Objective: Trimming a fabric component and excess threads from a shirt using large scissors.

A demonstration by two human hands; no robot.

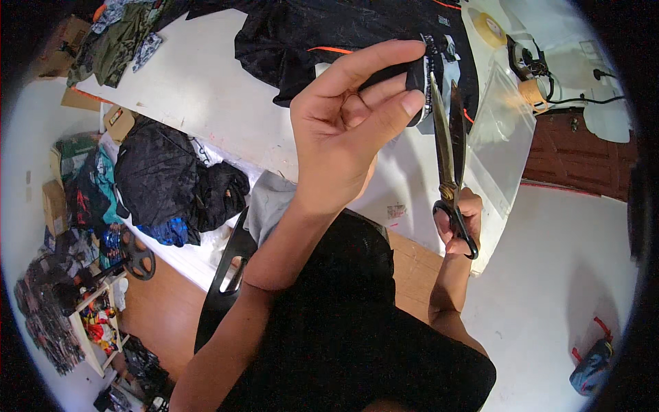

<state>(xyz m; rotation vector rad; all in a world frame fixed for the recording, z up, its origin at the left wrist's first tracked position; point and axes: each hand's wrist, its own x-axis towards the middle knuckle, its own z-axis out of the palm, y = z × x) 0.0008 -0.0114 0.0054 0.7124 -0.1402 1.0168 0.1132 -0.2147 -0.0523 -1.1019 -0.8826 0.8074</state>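
My left hand (336, 137) is raised over the table, its thumb and fingers closing on the edge of a black garment (281, 48) with thin orange trim. A white overstitched seam (429, 75) runs along that edge beside my fingertips. In my right hand (468, 213) is a pair of scissors (447, 154), gripped by its black handles. The blades point away from me, slightly parted, with their tips close to the seam. Part of the held cloth is hidden behind my left fingers.
A clear plastic sheet (489, 130) lies along the right side of the white table (199, 82). Beyond it are a tape roll (489, 30), an orange mug (532, 91) and a black corded device (523, 58). Dark clothes (161, 172) are heaped at left; a small bag (592, 367) rests lower right.
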